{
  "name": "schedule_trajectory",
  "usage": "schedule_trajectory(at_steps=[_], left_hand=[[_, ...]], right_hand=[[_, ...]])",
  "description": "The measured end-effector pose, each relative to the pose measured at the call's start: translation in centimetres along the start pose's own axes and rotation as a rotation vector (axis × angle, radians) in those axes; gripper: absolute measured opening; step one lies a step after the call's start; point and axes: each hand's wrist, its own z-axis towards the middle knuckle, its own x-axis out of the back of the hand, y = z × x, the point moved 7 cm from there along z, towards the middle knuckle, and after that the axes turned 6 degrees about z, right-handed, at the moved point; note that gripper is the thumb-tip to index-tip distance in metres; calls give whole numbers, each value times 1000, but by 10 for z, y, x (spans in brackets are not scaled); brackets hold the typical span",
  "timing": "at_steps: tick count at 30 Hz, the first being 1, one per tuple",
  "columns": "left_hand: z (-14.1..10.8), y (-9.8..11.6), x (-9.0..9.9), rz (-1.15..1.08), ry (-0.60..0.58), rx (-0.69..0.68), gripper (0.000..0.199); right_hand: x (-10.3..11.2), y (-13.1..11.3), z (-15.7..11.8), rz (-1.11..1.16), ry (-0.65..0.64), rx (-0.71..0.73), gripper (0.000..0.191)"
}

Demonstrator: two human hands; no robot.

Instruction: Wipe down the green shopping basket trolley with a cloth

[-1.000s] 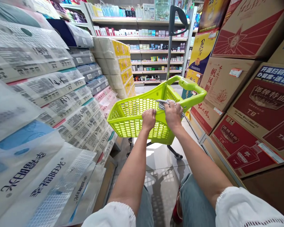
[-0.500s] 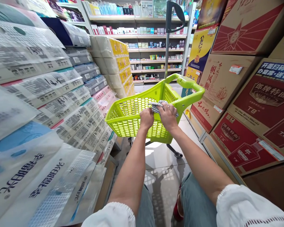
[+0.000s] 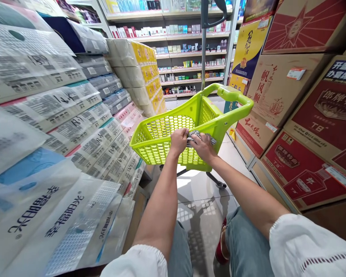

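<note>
A lime-green shopping cart with a perforated basket stands in front of me, side-on. My left hand is closed round the basket's upper rim. Just right of it, my right hand presses a striped grey-and-white cloth against the basket's outer side, below the rim. The cloth is bunched under the fingers, so part of it is hidden. The cart's handle rises to the right of my hands.
Packs of paper tissue are stacked along the left. Cardboard boxes line the right side. Behind the cart stand shelves of small goods, and a grey pole rises from the cart. A tiled floor lies below.
My right hand has moved down with the cloth, from the rim onto the basket's side. The left hand keeps its grip on the rim. The view has shifted slightly.
</note>
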Motion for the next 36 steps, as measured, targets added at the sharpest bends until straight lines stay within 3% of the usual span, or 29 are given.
schedule_trajectory(at_steps=[5,8,13,15,20,24,28,31,36], left_hand=[[-1,0,0,31,15,2,29],[-3,-1,1,70,-2,12,32],[-5,2,-1,80,10,37,31],[-6,4,-4,77,23,44,31],[-6,2,-7,78,32,59,30],[-6,-5,-1,83,38,46,32],[-7,-6,1,70,45,48,32],[-8,-2,-1,79,52,68,31],[-9,-3,-1,105,45,87,30]], right_hand=[[-9,-7,9,50,-61,13,33],[4,12,1,32,-103,-33,34],[27,34,-13,-12,-20,-227,33],[21,26,-10,-18,-35,-248,34],[-5,-3,6,21,-108,-135,38],[6,8,1,20,-38,-44,34],[26,30,-9,-32,23,-203,31],[23,20,-4,-42,14,-252,32],[5,-3,9,4,-73,-137,36]])
